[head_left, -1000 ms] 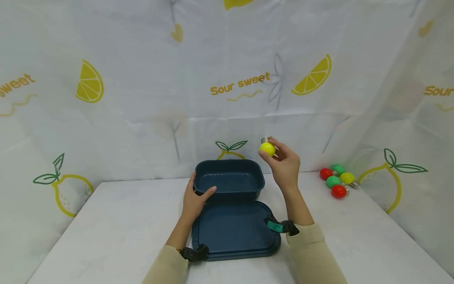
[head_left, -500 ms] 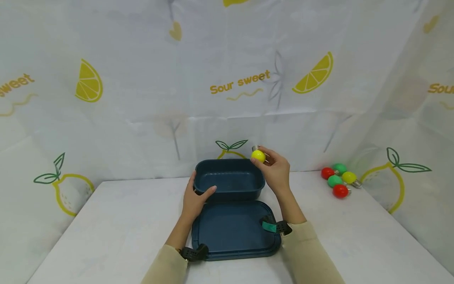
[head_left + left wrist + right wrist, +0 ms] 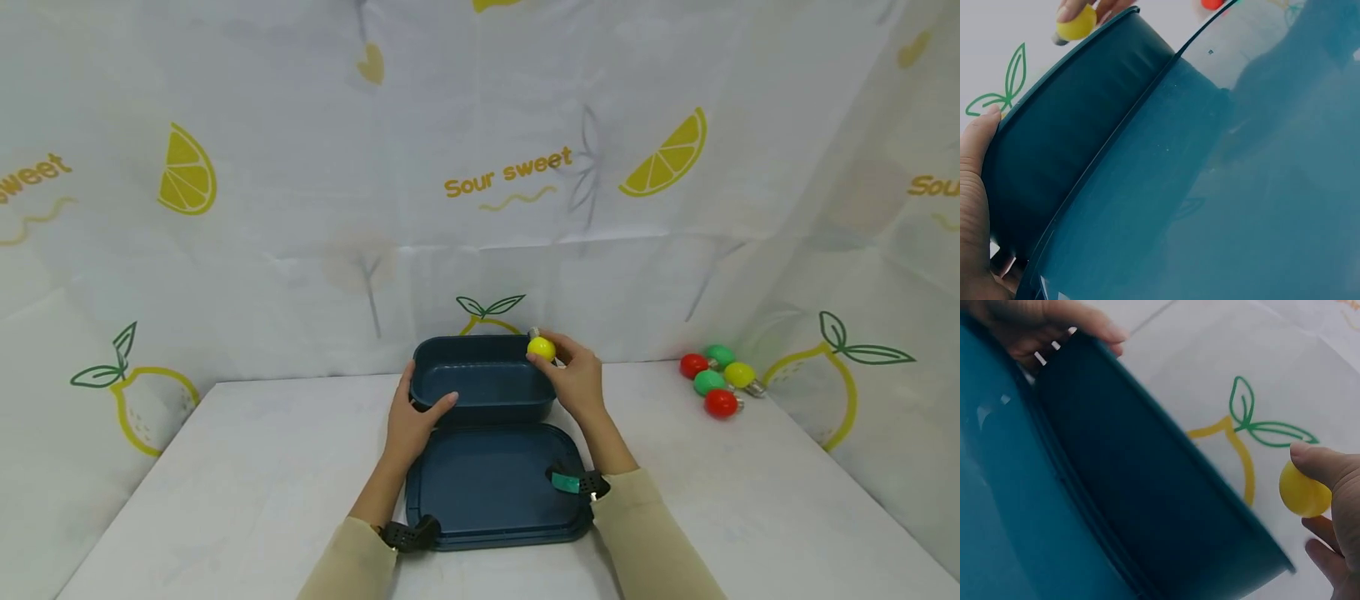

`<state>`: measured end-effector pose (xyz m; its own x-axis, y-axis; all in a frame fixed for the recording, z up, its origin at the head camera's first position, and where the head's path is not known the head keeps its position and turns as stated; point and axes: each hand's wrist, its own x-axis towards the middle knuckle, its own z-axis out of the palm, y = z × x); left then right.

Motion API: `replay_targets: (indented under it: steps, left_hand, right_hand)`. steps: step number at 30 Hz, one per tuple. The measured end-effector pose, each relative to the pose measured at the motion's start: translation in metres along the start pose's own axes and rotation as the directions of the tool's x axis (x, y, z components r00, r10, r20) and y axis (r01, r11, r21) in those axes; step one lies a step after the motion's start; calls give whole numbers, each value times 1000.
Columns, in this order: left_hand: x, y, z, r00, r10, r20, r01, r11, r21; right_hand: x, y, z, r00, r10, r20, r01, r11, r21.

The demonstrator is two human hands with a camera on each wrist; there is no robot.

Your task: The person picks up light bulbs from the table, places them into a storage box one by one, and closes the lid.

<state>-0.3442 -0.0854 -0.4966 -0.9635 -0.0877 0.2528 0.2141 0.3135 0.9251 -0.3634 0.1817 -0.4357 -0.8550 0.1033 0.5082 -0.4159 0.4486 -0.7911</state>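
A yellow light bulb (image 3: 542, 349), its metal base pointing up, is pinched between the thumb and fingers of my right hand (image 3: 579, 379). Both are at the right end of a dark blue rectangular box (image 3: 491, 414), the bulb just above its rim. My left hand (image 3: 408, 425) grips the box's left end, thumb at the front and fingers along the side. In the right wrist view the yellow bulb (image 3: 1302, 490) is apart from the box wall (image 3: 1147, 462). The left wrist view has the bulb (image 3: 1079, 25) beyond the rim.
A dark blue lid (image 3: 498, 487) lies flat in front of the box, under my forearms. At the right rear of the white table (image 3: 285, 483) several bulbs lie together, among them a red bulb (image 3: 722, 404), a green bulb (image 3: 709, 383) and another yellow bulb (image 3: 739, 375).
My right hand has carried the yellow bulb left and down, from right of the box to its right rim. The left hand keeps its place on the box.
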Motion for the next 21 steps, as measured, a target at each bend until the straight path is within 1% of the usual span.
replay_targets:
  steps: [4,8,11,17,21]
  left_hand:
    - [1,1,0,1000,-2,-2,2,1000,-2]
    - [0,0,0,1000,-6,-2,6,1000,-3]
    - [-1,0,-1,1000,-15,-3,15,1000,-3]
    - [-1,1,-1,1000,-14,-4,14,1000,-10]
    - [0,1,0,1000,-17,-3,17,1000,-10]
  right_hand:
    - [-2,5,3,999,28,16,-27,997,-69]
    - [-5,8,6,997,67,37,-64,995,-79]
    - [-8,11,10,992,112,59,-106,991,-86]
    - [-10,19,15,975,208,72,-205,978,-45]
    - [-9,25,16,970,233,69,-232,972,-31]
